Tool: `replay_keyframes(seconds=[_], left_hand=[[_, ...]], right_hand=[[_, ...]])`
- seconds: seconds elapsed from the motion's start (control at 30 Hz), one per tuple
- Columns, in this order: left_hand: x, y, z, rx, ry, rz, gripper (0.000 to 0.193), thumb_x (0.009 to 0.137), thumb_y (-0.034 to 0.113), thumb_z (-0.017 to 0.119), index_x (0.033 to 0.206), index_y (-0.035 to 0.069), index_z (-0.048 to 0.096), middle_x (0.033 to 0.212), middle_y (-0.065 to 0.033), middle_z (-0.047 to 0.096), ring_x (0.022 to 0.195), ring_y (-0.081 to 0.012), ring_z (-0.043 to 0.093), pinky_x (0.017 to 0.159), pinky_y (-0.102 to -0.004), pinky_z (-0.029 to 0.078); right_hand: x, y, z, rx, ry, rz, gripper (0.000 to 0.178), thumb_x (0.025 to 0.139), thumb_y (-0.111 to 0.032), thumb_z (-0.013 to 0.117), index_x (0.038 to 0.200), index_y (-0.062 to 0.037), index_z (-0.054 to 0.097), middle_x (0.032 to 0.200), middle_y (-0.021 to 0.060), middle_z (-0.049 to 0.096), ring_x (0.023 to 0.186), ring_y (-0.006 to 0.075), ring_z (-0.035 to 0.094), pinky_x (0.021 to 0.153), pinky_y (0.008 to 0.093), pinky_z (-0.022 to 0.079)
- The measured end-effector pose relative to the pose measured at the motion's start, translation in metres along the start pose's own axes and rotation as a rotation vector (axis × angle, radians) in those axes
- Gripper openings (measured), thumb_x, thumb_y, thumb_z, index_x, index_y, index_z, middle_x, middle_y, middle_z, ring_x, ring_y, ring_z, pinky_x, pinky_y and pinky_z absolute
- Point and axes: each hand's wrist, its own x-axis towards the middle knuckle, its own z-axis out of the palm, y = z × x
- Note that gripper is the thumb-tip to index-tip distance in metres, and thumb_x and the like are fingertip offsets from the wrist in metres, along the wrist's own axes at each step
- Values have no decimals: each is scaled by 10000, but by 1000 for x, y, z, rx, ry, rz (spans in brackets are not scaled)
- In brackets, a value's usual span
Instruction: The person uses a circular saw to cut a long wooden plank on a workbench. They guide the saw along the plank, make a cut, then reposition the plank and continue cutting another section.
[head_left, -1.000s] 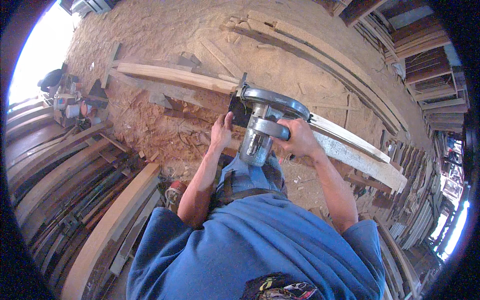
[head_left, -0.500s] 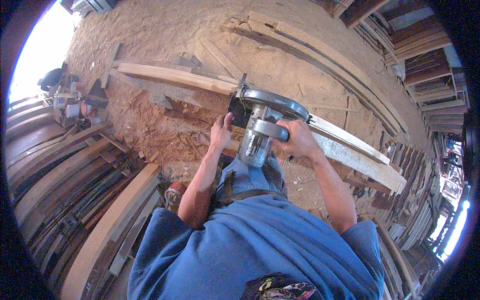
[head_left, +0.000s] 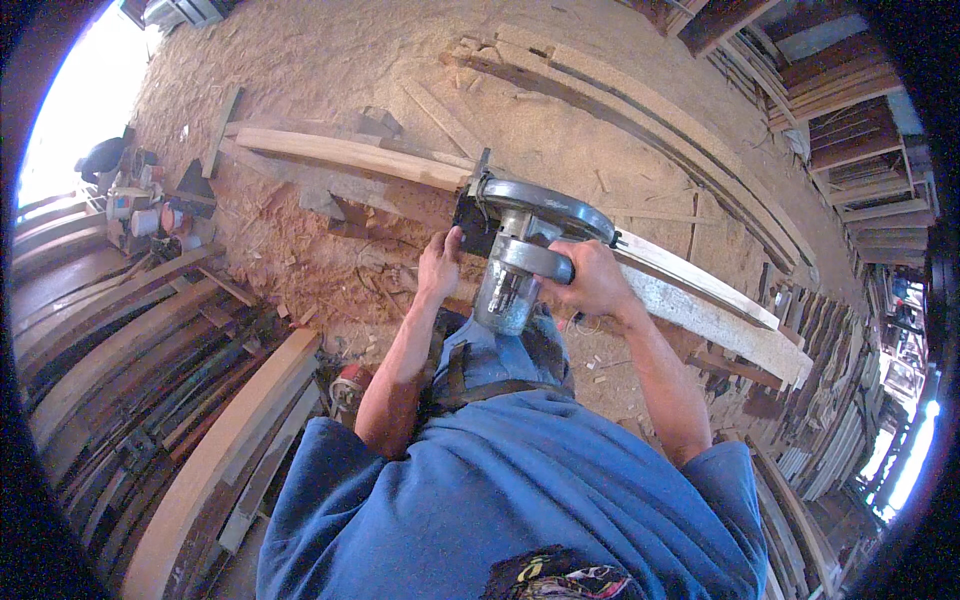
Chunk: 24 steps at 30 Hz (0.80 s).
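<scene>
A handheld circular saw [head_left: 545,200] with a bare metal guard and motor housing rests on a long pale board, in front of my body. My right hand [head_left: 592,285] is closed around its rear handle. At the saw's left side, my left hand [head_left: 437,265] holds the near edge of the dark base plate; some of its fingers are hidden. The board [head_left: 350,152] runs out to the left of the saw, and a pale cut length [head_left: 700,278] extends to the right behind it. The blade is hidden beneath the guard.
Long timbers [head_left: 640,105] lie on the sawdust-covered ground beyond the saw. Curved planks [head_left: 220,450] are stacked at my left, near a cluster of small containers [head_left: 147,215]. Wood pieces [head_left: 825,370] line the right side, and shelved lumber [head_left: 860,150] stands at the far right.
The saw has slid very slightly left along the board, with both hands moving along with it. My grip on the handle looks the same.
</scene>
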Motion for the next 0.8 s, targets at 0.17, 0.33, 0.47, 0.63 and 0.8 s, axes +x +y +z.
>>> replay_keyframes(seconds=[0.17, 0.33, 0.47, 0.63, 0.8], left_hand=[[3, -6, 1, -34, -40, -45, 663, 1064, 632, 448, 1100, 24, 710, 879, -192, 721, 877, -359, 705, 808, -470, 519], [5, -12, 4, 7, 13, 37, 665, 1065, 637, 441, 1104, 30, 711, 891, -191, 719, 893, -368, 698, 821, -473, 513], [4, -12, 3, -24, -9, 20, 672, 1066, 639, 435, 1116, 28, 710, 930, -204, 724, 945, -384, 695, 855, -482, 506], [8, -15, 3, -36, -44, -45, 678, 1065, 636, 441, 1130, 20, 714, 952, -216, 728, 963, -380, 697, 869, -482, 504], [9, -20, 5, -49, -27, -8, 676, 1064, 628, 446, 1151, 13, 711, 972, -223, 731, 977, -381, 698, 877, -483, 503]], right_hand=[[0, 2, 1, -7, -5, -1, 263, 820, -274, 834, 961, -72, 740, 808, 173, 725, 797, 383, 728, 712, 451, 547], [0, 3, 2, -20, 1, -7, 270, 816, -280, 833, 959, -70, 743, 808, 177, 725, 801, 387, 726, 717, 461, 546], [1, 2, 2, 1, -1, -11, 267, 810, -270, 833, 967, -71, 748, 807, 184, 725, 804, 392, 724, 718, 464, 545], [1, -1, 0, 0, -15, 4, 270, 791, -251, 829, 984, -80, 750, 823, 188, 733, 818, 398, 728, 736, 478, 557], [2, -2, -1, 29, -45, 30, 283, 764, -235, 815, 1001, -94, 751, 848, 195, 749, 848, 415, 735, 776, 507, 584]])
